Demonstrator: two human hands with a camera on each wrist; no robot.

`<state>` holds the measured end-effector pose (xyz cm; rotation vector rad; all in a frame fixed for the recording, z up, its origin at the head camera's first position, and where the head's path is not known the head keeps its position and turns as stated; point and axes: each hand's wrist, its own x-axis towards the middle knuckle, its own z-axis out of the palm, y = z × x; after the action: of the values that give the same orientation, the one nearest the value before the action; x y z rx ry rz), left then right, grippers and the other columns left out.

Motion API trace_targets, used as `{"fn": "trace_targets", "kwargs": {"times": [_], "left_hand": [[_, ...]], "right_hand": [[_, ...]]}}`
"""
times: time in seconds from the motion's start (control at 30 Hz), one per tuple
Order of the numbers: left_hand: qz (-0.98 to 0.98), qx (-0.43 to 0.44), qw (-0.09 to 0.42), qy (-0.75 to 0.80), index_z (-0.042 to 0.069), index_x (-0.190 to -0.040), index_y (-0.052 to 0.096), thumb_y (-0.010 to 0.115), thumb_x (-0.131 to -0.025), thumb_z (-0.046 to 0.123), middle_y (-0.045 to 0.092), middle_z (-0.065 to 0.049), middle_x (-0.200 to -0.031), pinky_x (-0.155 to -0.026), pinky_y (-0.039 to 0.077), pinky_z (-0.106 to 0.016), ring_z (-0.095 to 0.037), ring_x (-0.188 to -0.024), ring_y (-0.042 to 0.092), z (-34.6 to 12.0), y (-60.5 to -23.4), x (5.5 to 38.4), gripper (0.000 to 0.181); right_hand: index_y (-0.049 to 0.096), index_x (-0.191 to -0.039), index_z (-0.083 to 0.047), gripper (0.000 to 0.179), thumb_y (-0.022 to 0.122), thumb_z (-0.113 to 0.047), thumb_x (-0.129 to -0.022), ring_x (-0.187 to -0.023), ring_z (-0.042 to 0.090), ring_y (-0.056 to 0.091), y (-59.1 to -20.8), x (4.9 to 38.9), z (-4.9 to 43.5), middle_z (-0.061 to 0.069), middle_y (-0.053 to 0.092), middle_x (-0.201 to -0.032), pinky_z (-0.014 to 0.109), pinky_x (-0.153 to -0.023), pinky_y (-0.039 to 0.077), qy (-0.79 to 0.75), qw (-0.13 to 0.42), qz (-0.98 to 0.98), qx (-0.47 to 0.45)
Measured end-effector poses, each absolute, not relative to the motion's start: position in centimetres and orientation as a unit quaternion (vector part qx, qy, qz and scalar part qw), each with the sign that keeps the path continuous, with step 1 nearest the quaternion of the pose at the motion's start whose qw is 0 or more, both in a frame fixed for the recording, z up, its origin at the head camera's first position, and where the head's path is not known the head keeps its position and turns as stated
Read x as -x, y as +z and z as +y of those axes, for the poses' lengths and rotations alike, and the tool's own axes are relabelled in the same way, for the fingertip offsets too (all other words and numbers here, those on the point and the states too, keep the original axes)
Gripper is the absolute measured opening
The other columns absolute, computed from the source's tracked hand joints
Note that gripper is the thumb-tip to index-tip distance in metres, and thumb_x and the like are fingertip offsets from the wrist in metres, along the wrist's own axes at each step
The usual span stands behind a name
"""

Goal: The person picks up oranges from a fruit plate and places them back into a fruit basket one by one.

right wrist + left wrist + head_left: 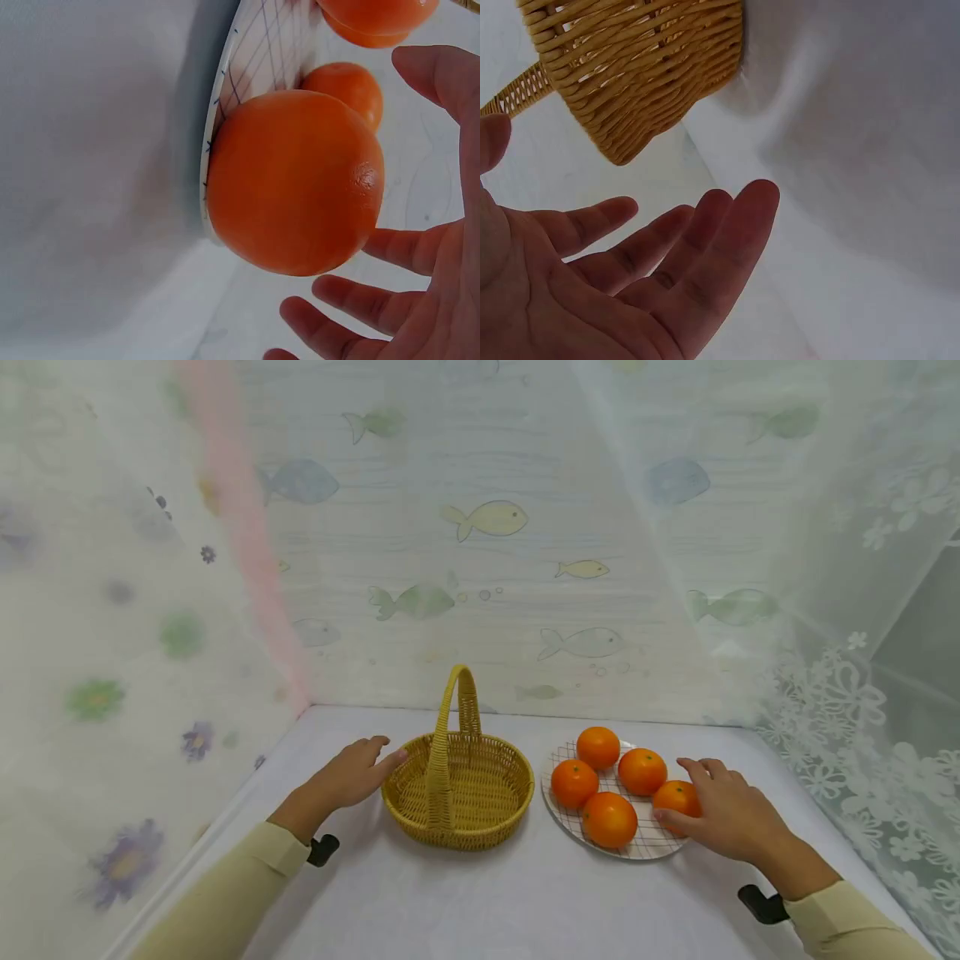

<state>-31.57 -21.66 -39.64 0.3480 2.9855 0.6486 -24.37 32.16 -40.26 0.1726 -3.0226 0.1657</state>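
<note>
In the head view, a yellow basket [480, 838], woven in fine strands with a round rim and a tall arched handle [438, 781], stands on the white worktop [480, 906], left of a round plate [648, 847] patterned with a thin grid. Five oranges [610, 820] lie on the plate, rounded, slightly flattened and evenly bright, with small greenish marks on top of several. The left hand [347, 774] is at the basket's left side, fingers loosely extended, its thumb overlapping the rim, gripping nothing. The right hand [731, 812] is spread at the rightmost orange [672, 797], thumb on the near side, not closed round it. On the far side hangs a pale sheer curtain [420, 552] printed with fish.

In the left wrist view, thick glossy strands form the basket's ribbed wall; the four fingers are relaxed and clear of it.

In the right wrist view, the nearest orange has smooth, shiny skin and rests by the plate's white raised rim, the spread fingers beside it; whether any fingertip touches is unclear.
</note>
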Motion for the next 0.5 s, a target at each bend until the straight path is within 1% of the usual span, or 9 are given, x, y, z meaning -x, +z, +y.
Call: {"fn": "trace_targets", "kwargs": {"times": [0.03,0.1,0.17,0.2,0.27,0.33,0.43,0.5], "left_hand": [[0.967,-0.109,0.041,0.228,0.003,-0.144,0.035,0.033,-0.094,0.065,0.044,-0.024,-0.140,-0.092,0.047,-0.055,-0.040,-0.118,0.052,-21.6,-39.8,31.7,0.080],[0.958,-0.095,0.059,0.263,0.004,-0.144,0.034,0.039,-0.093,0.064,0.047,-0.023,-0.137,-0.077,0.055,-0.046,-0.034,-0.104,0.061,-21.5,-40.0,32.0,0.079],[0.946,-0.073,0.080,0.305,0.006,-0.144,0.033,0.046,-0.091,0.062,0.048,-0.022,-0.135,-0.061,0.057,-0.037,-0.028,-0.094,0.063,-21.4,-40.3,32.2,0.079],[0.939,-0.061,0.090,0.325,0.007,-0.145,0.033,0.049,-0.090,0.062,0.048,-0.022,-0.135,-0.056,0.057,-0.034,-0.027,-0.092,0.064,-21.3,-40.5,32.3,0.079],[0.926,-0.039,0.102,0.361,0.009,-0.144,0.034,0.054,-0.089,0.058,0.048,-0.020,-0.136,-0.056,0.057,-0.032,-0.027,-0.099,0.062,-21.3,-41.0,32.5,0.076],[0.907,-0.019,0.112,0.405,0.011,-0.142,0.038,0.058,-0.090,0.051,0.048,-0.018,-0.136,-0.058,0.058,-0.033,-0.029,-0.106,0.060,-21.3,-41.3,32.7,0.069],[0.877,-0.001,0.124,0.464,0.013,-0.139,0.043,0.057,-0.092,0.043,0.049,-0.016,-0.135,-0.061,0.059,-0.037,-0.030,-0.110,0.057,-21.4,-41.6,32.9,0.058],[0.859,0.003,0.132,0.494,0.014,-0.139,0.044,0.057,-0.093,0.039,0.048,-0.015,-0.135,-0.063,0.059,-0.039,-0.031,-0.110,0.056,-21.5,-41.8,33.1,0.053]], "right_hand": [[0.039,-0.140,-0.004,0.105,0.050,-0.083,-0.072,-0.108,0.044,0.049,-40.4,24.4,32.2,0.027,0.041,-0.134,0.063,-0.077,0.047,0.057,0.054,-0.995,-0.055],[0.039,-0.140,-0.003,0.106,0.050,-0.083,-0.072,-0.108,0.043,0.049,-40.6,24.5,32.2,0.027,0.042,-0.133,0.063,-0.076,0.048,0.063,0.052,-0.995,-0.053],[0.040,-0.140,-0.002,0.107,0.050,-0.084,-0.071,-0.108,0.042,0.049,-40.7,24.6,32.2,0.027,0.043,-0.132,0.062,-0.075,0.049,0.071,0.052,-0.995,-0.054],[0.040,-0.139,-0.002,0.108,0.049,-0.085,-0.070,-0.108,0.042,0.050,-40.8,24.6,32.2,0.026,0.044,-0.131,0.062,-0.074,0.049,0.074,0.053,-0.994,-0.054],[0.041,-0.138,-0.002,0.108,0.049,-0.085,-0.070,-0.105,0.040,0.052,-40.9,24.7,32.2,0.026,0.047,-0.128,0.061,-0.073,0.050,0.076,0.053,-0.994,-0.055],[0.043,-0.137,-0.002,0.106,0.051,-0.084,-0.070,-0.101,0.038,0.054,-41.0,24.7,32.2,0.025,0.049,-0.125,0.059,-0.073,0.051,0.078,0.053,-0.994,-0.053],[0.045,-0.135,-0.002,0.100,0.056,-0.079,-0.072,-0.098,0.036,0.055,-41.2,24.9,32.2,0.024,0.051,-0.122,0.058,-0.073,0.052,0.083,0.053,-0.994,-0.051],[0.046,-0.134,-0.003,0.096,0.059,-0.076,-0.073,-0.098,0.035,0.056,-41.3,24.9,32.3,0.023,0.051,-0.121,0.057,-0.073,0.052,0.089,0.057,-0.993,-0.049]]}}
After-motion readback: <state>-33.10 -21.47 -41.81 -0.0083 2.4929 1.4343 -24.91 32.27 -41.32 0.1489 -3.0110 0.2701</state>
